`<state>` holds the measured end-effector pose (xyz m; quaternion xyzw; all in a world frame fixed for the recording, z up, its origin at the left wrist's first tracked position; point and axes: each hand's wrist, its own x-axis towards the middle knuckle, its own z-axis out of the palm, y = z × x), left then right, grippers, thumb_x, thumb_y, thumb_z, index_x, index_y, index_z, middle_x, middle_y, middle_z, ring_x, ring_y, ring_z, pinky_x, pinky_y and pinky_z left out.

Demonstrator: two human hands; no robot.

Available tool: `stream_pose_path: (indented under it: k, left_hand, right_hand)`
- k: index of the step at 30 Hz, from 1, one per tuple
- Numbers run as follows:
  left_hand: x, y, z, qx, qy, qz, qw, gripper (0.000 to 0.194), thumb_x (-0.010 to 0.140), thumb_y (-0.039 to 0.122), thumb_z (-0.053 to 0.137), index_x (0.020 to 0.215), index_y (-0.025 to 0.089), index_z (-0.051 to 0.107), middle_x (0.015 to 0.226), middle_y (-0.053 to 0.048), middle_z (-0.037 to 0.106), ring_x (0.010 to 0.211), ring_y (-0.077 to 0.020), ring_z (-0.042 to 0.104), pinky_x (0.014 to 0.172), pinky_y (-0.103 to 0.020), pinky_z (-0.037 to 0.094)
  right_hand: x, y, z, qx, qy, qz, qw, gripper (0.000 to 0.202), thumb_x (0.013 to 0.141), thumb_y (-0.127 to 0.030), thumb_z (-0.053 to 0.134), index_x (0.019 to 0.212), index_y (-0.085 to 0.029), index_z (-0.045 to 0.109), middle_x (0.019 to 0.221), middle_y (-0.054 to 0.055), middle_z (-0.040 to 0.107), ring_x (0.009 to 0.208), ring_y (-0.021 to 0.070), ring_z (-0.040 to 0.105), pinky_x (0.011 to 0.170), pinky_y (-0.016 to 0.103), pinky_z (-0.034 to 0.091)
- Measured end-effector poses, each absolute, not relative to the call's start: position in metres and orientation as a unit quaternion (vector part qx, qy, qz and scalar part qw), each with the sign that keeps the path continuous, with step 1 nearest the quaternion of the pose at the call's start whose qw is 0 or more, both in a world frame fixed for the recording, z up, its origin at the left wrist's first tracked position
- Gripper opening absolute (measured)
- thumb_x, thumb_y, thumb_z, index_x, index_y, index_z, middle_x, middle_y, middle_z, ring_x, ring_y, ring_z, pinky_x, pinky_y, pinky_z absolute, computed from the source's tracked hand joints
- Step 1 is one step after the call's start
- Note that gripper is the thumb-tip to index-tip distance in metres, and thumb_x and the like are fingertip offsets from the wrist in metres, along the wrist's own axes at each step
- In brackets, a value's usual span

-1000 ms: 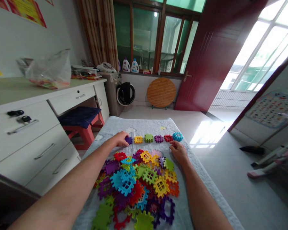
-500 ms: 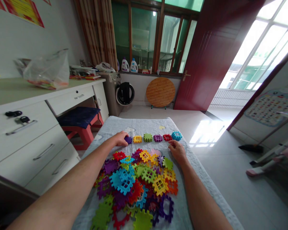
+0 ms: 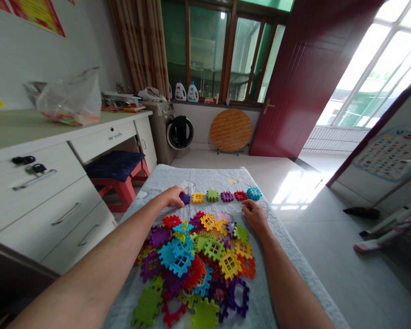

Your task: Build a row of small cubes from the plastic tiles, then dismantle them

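A row of small toothed plastic blocks runs across the far part of a cloth-covered table. My left hand point(image 3: 174, 196) has its thumb and fingers at the dark purple block point(image 3: 185, 198) on the left end, partly covering it. Rightward follow a yellow block point(image 3: 197, 197), a green block point(image 3: 212, 196), a purple block point(image 3: 227, 196), a red block point(image 3: 240, 196) and a light blue block point(image 3: 254, 193). Just below the red and light blue blocks, my right hand point(image 3: 255, 214) rests with fingers loosely bent and nothing visible in them. Between my forearms lies a heap of loose interlocking plates point(image 3: 195, 256).
The table's pale blue cloth point(image 3: 178, 172) is wrinkled. Left of it are a stool point(image 3: 118, 167) with a dark cushion and a white desk point(image 3: 99, 141) with drawers. A washing machine point(image 3: 162, 132) and a round wooden tabletop point(image 3: 231, 130) stand beyond.
The view has shifted slightly. Both hands stay at the two ends of the row, and the blocks keep their places.
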<state>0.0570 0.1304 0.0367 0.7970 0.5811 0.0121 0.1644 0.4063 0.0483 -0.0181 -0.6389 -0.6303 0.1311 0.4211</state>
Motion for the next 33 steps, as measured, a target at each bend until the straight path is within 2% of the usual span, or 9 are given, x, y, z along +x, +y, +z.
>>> stream_pose_path:
  k: [5,10,16,20,22,24,28,30,33]
  left_hand:
    - [0.056,0.131,0.040,0.798,0.581,0.012,0.160,0.039,0.051,0.023,0.065,0.090,0.018,0.069,0.085,-0.001,0.066,0.083,-0.0208,0.061,0.069,-0.023,0.046]
    - [0.055,0.133,0.040,0.797,0.583,0.007,0.159,0.037,0.052,0.024,0.066,0.089,0.017,0.069,0.088,-0.001,0.067,0.086,-0.0219,0.062,0.072,-0.024,0.047]
    - [0.055,0.129,0.041,0.780,0.608,0.026,0.147,0.070,0.052,0.025,0.072,0.120,0.016,0.058,0.119,-0.009,0.060,0.105,-0.0271,0.060,0.086,-0.028,0.048]
    - [0.050,0.112,0.049,0.775,0.617,0.062,0.119,0.083,0.055,0.024,0.073,0.133,0.018,0.047,0.134,-0.012,0.050,0.121,-0.0323,0.050,0.101,-0.034,0.040]
    - [0.044,0.095,0.053,0.779,0.612,0.093,0.103,0.079,0.060,0.026,0.069,0.134,0.016,0.045,0.137,-0.014,0.047,0.125,-0.0321,0.046,0.105,-0.037,0.037]
    - [0.035,0.073,0.055,0.789,0.588,0.147,0.101,0.070,0.064,0.031,0.065,0.130,0.016,0.049,0.134,-0.014,0.051,0.123,-0.0307,0.049,0.104,-0.038,0.039]
    - [0.019,0.017,0.053,0.786,0.544,0.219,0.198,0.052,0.071,0.045,0.061,0.116,0.019,0.061,0.114,-0.008,0.065,0.105,-0.0252,0.062,0.091,-0.034,0.049]
    - [0.017,-0.008,0.049,0.779,0.543,0.241,0.200,0.046,0.075,0.044,0.060,0.113,0.020,0.062,0.114,-0.007,0.065,0.107,-0.0240,0.062,0.094,-0.034,0.047]
    - [0.020,-0.029,0.040,0.762,0.556,0.289,0.164,0.038,0.076,0.040,0.059,0.108,0.020,0.064,0.114,-0.007,0.064,0.108,-0.0238,0.060,0.097,-0.036,0.046]
  right_hand:
    - [0.407,0.048,-0.018,-0.637,-0.632,0.137,0.419,0.031,0.071,-0.031,0.047,0.088,-0.018,0.068,0.068,0.002,0.064,0.060,0.0172,0.054,0.062,0.030,0.041]
    - [0.407,0.048,-0.018,-0.637,-0.628,0.152,0.420,0.031,0.071,-0.032,0.046,0.088,-0.018,0.068,0.070,0.003,0.065,0.062,0.0172,0.055,0.063,0.029,0.041]
    - [0.407,0.048,-0.018,-0.636,-0.624,0.157,0.427,0.031,0.071,-0.033,0.047,0.088,-0.018,0.067,0.071,0.003,0.064,0.063,0.0173,0.054,0.064,0.030,0.040]
    - [0.410,0.050,-0.018,-0.628,-0.625,0.181,0.426,0.031,0.071,-0.034,0.048,0.090,-0.017,0.066,0.072,0.002,0.064,0.062,0.0163,0.053,0.063,0.029,0.040]
    - [0.409,0.050,-0.014,-0.625,-0.633,0.195,0.413,0.030,0.072,-0.032,0.049,0.090,-0.016,0.066,0.071,0.002,0.063,0.061,0.0156,0.052,0.062,0.029,0.040]
    - [0.404,0.047,-0.007,-0.613,-0.656,0.192,0.395,0.027,0.073,-0.029,0.050,0.090,-0.016,0.066,0.074,0.003,0.064,0.063,0.0157,0.052,0.064,0.029,0.041]
    - [0.373,0.031,0.017,-0.547,-0.748,0.115,0.359,0.020,0.075,-0.023,0.056,0.091,-0.019,0.068,0.094,0.006,0.068,0.090,0.0216,0.054,0.084,0.036,0.038]
    - [0.350,0.019,0.028,-0.513,-0.788,0.100,0.325,0.019,0.079,-0.026,0.058,0.094,-0.022,0.068,0.103,0.006,0.068,0.099,0.0237,0.051,0.089,0.038,0.035]
    - [0.321,0.005,0.036,-0.481,-0.831,0.096,0.262,0.024,0.080,-0.038,0.064,0.098,-0.024,0.069,0.100,0.005,0.069,0.099,0.0239,0.050,0.089,0.039,0.032]
